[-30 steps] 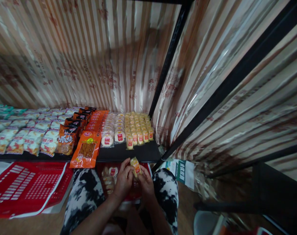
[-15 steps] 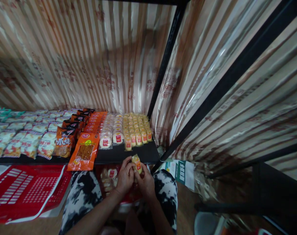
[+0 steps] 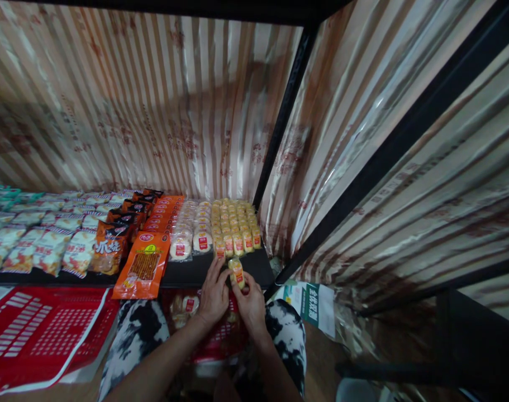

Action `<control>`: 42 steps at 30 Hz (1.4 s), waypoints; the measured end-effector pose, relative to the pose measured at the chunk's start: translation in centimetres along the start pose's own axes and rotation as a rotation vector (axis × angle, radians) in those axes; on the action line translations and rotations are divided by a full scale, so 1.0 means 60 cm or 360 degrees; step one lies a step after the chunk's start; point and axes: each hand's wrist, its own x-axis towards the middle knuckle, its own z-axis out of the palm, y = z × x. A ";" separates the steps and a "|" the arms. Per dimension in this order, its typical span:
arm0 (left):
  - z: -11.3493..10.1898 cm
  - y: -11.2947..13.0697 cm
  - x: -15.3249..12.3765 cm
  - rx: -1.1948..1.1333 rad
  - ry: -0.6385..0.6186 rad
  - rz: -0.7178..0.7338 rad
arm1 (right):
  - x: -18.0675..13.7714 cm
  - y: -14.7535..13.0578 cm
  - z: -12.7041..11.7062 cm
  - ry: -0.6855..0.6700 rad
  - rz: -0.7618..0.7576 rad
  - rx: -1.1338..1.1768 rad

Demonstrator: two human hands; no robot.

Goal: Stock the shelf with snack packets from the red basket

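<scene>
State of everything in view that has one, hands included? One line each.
left hand: open, at the front of the yellow rows, contact unclear
right hand: closed on the yellow-wrapped snack
yellow-wrapped snack: held, label showing
yellow snack packs: lined up on the black shelf
orange stick-snack bag: lying flat, overhanging the shelf's front edge
red basket between the knees: open-topped, holding round packs

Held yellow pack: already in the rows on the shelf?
No, the right hand has the yellow pack between its fingers, nearer the camera than the rows of similar packs.
</scene>
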 end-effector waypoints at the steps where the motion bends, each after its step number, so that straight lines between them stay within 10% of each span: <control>1: 0.001 0.000 0.005 0.0033 0.0011 0.0007 | 0.005 -0.001 0.002 -0.0002 -0.0026 0.0024; 42: 0.050 -0.060 0.007 0.0066 0.0020 -0.0168 | 0.091 -0.005 0.072 0.0112 -0.0038 -0.0312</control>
